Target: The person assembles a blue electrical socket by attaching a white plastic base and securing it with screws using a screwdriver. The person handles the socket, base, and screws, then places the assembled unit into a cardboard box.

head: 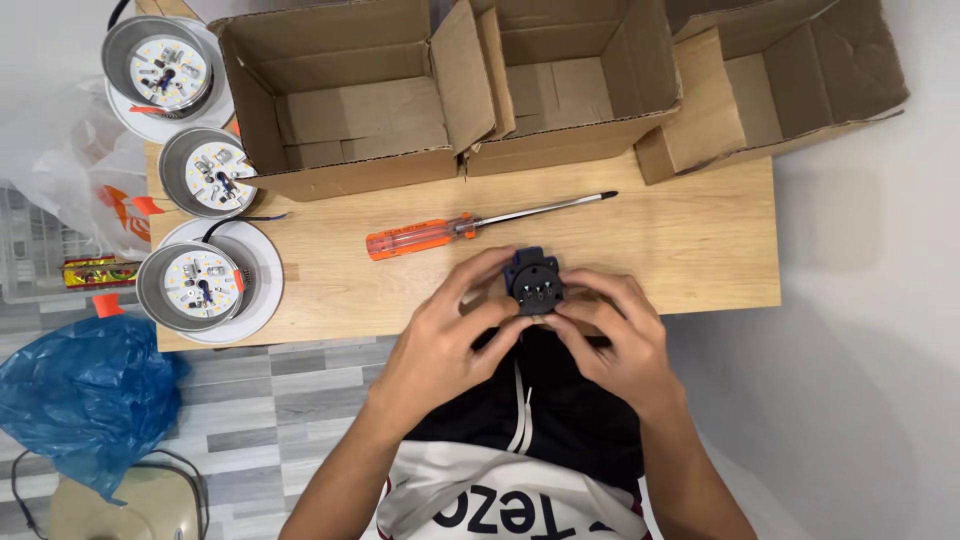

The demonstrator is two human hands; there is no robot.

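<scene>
Both of my hands hold a small black plastic part (533,284) with metal pins on its face, at the near edge of the wooden table (680,240). My left hand (450,335) grips it from the left with thumb and fingers. On the other side my right hand (615,335) pinches it from the right and below. An orange-handled screwdriver (470,228) lies on the table just beyond the part, its tip pointing right.
Three round recessed lamp fixtures (200,285) (208,172) (165,72) with bare circuit discs sit at the table's left end. Three open cardboard boxes (350,95) (585,75) (780,80) line the far edge. A blue plastic bag (85,395) lies on the floor at left.
</scene>
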